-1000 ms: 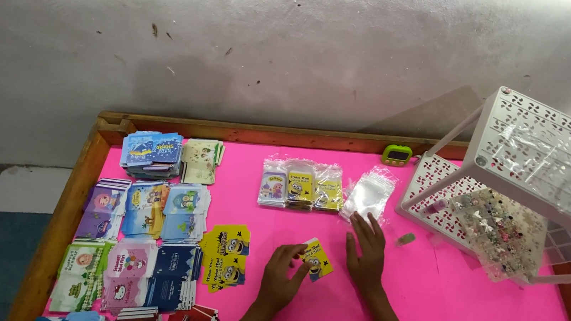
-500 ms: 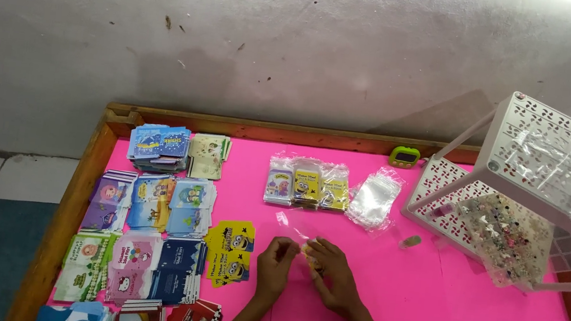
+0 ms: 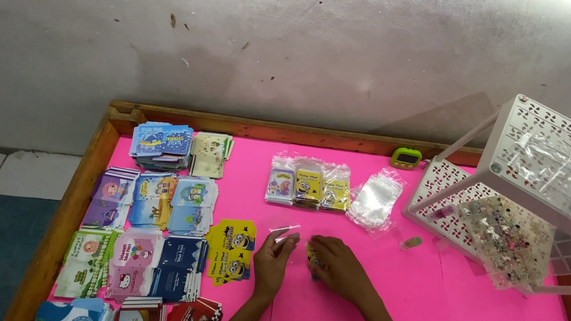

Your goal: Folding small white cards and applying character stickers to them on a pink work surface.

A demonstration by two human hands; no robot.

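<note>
so the left hand (image 3: 273, 256) pinches a small clear plastic sleeve (image 3: 285, 230) by its edge; right hand (image 3: 337, 264) curls over a little yellow card (image 3: 313, 260), both low on the pink tabletop (image 3: 384, 301); yellow card pile (image 3: 232, 243) just left

The right hand (image 3: 338, 265) is covering most of a small yellow card (image 3: 313, 260), leaving only an edge showing. The clear sleeve (image 3: 285, 230) pinched by the left hand (image 3: 273, 258) is too faint to outline. The bottom edge is cutting off both forearms and the lowest card stacks (image 3: 131, 316). The white rack (image 3: 546, 197) is running off the right edge.
</note>
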